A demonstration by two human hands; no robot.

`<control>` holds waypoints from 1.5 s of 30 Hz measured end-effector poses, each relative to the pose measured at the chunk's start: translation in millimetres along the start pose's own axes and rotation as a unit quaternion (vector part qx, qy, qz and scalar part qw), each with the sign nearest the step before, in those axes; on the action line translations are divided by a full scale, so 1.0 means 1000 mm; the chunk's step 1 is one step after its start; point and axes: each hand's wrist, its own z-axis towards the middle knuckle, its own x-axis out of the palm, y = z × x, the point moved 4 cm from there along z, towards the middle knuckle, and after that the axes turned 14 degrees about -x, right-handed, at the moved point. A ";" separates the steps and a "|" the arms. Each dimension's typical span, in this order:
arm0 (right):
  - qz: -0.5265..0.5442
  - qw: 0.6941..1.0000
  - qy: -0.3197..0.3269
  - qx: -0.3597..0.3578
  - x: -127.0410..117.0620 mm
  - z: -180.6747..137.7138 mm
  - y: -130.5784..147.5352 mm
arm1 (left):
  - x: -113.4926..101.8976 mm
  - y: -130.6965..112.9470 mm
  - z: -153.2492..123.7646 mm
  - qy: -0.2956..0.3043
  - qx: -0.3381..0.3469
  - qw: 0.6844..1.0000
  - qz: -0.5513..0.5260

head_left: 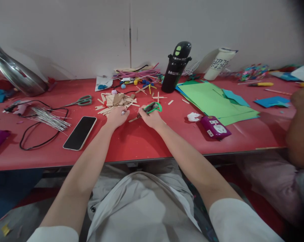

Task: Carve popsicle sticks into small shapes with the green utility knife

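My right hand [152, 117] is closed around a tool with a green and black looped handle [157, 107]; its exact kind is hard to make out. A flat wooden craft stick [134, 119] shows just left of these fingers, near the tool's low end. My left hand [117, 117] is closed at the near edge of a heap of wooden craft sticks [116, 99]. A small pale spot shows at its fingers, and what they hold, if anything, cannot be made out. Brown cardboard scraps [118, 98] lie on the heap.
The red table [139, 144] carries a phone [80, 133], scissors [82, 101], a wire bundle [51, 118] and a black cord [28, 148] on the left. Behind stands a black bottle [174, 72]. Rightward lie green paper sheets [212, 99], a purple packet [215, 127] and another person's arm [300, 131].
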 end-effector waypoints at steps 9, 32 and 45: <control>0.015 1.000 -0.003 -0.008 0.002 -0.001 0.003 | 0.000 0.001 0.001 -0.004 0.009 1.000 0.004; 0.012 1.000 0.005 -0.021 0.005 -0.001 -0.002 | 0.000 0.000 0.001 0.004 -0.017 1.000 0.021; 0.000 1.000 -0.002 -0.021 0.002 -0.001 -0.001 | 0.001 0.002 0.003 -0.005 -0.006 1.000 0.021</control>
